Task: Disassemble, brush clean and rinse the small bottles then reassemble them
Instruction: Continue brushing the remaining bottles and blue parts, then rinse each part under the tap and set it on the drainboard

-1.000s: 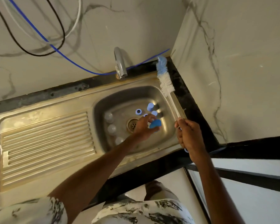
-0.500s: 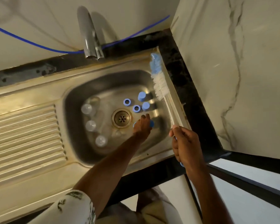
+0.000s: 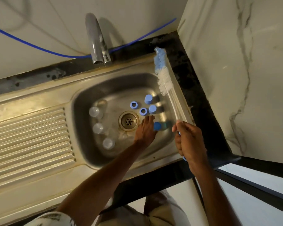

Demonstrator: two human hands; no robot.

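Note:
Three clear small bottles (image 3: 95,112) (image 3: 98,128) (image 3: 108,143) stand at the left of the sink basin (image 3: 82,121). Two blue caps (image 3: 148,99) (image 3: 152,109) and two blue rings (image 3: 133,104) (image 3: 143,111) sit right of the drain (image 3: 129,121). My left hand (image 3: 145,130) lies low in the basin with its fingers stretched out. A blue-capped piece (image 3: 157,126) lies against its thumb side. My right hand (image 3: 186,141) grips the handle of a long bottle brush (image 3: 164,79). The brush's white and blue bristles point up over the sink's right rim.
A chrome tap (image 3: 96,43) stands behind the basin, with a blue cable (image 3: 39,48) along the wall. The ribbed drainboard (image 3: 31,136) fills the left. A marble wall (image 3: 243,79) closes the right side beyond the black counter edge (image 3: 194,88).
The view has tilted down toward the basin. My left hand has lowered the blue-capped piece to the basin floor and spread its fingers. My right hand still holds the brush.

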